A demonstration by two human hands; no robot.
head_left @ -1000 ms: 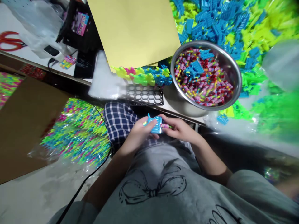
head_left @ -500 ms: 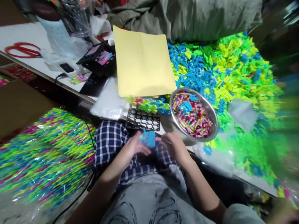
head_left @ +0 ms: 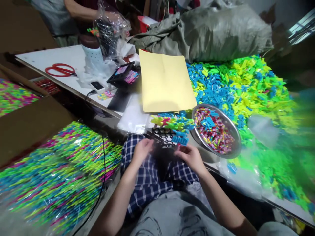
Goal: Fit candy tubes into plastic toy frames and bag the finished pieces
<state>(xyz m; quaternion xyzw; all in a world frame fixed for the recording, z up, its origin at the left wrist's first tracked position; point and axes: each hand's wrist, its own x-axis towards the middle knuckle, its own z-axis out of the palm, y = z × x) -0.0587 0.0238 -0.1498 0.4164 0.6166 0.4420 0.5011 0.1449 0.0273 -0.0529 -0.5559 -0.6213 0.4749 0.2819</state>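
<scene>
My right hand (head_left: 191, 157) is pinched at the lower edge of a blue comb-shaped plastic piece (head_left: 180, 140), which sits at the right end of a black honeycomb tray (head_left: 161, 137) on the table edge. My left hand (head_left: 140, 151) hovers over my checked lap just left of the tray, fingers loosely apart and holding nothing. A row of green, pink and blue pieces (head_left: 172, 121) lies behind the tray. A steel bowl (head_left: 221, 157) of small wrapped candy sticks stands right of it.
A big heap of loose blue, yellow and green pieces (head_left: 246, 85) covers the table's right side. A yellow paper sheet (head_left: 166, 83), red scissors (head_left: 60, 69) and a grey sack (head_left: 209, 29) lie further back. A clear bag of filled pieces (head_left: 61, 164) sits at left. Another person's arm (head_left: 81, 9) shows at the top.
The blue piece has gone from between both hands over my lap up to the tray by my right hand. My left hand let go. The view has tilted up.
</scene>
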